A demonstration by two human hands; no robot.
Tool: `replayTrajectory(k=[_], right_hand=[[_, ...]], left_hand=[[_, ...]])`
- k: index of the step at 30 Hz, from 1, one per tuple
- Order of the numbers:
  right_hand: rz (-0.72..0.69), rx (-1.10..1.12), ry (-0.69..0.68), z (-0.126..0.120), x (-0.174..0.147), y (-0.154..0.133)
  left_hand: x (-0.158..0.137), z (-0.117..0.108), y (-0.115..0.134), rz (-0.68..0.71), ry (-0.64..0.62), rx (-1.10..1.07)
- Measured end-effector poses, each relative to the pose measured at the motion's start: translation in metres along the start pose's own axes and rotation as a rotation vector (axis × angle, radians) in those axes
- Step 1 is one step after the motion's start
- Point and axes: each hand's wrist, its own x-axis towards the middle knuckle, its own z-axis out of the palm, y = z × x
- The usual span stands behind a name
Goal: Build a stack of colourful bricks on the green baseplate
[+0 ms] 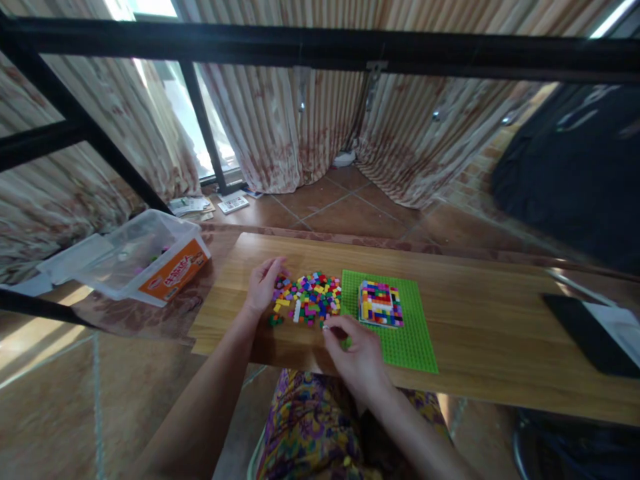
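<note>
A loose pile of small coloured toy bricks (315, 295) lies on the wooden table. My left hand (261, 287) rests at the pile's left edge, fingers stretched out and apart. At the near right edge of the pile, my right hand (356, 347) has its thumb and forefinger pinched together. A tiny pale spot shows at those fingertips, too small to name. Just beyond this hand is a green studded baseplate (413, 340), partly covered by it. On the baseplate stands a low, roughly square build of multicoloured bricks (380, 303) with layered walls.
A clear plastic tub (127, 250) with an orange label stands left of the table (480, 320). A black flat item (583, 333) with white paper lies at the table's right end. Dark metal bars (320, 47) cross beyond the table, before striped curtains (270, 127).
</note>
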Motion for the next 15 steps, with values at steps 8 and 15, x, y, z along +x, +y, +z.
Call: replayTrajectory(k=[8, 15], right_hand=[[0.317, 0.027, 0.212, -0.051, -0.028, 0.045], [0.204, -0.110, 0.348, -0.065, -0.015, 0.055]], left_hand=[[0.001, 0.001, 0.001, -0.007, 0.006, 0.037], [-0.001, 0.001, 0.007, -0.016, 0.018, 0.106]])
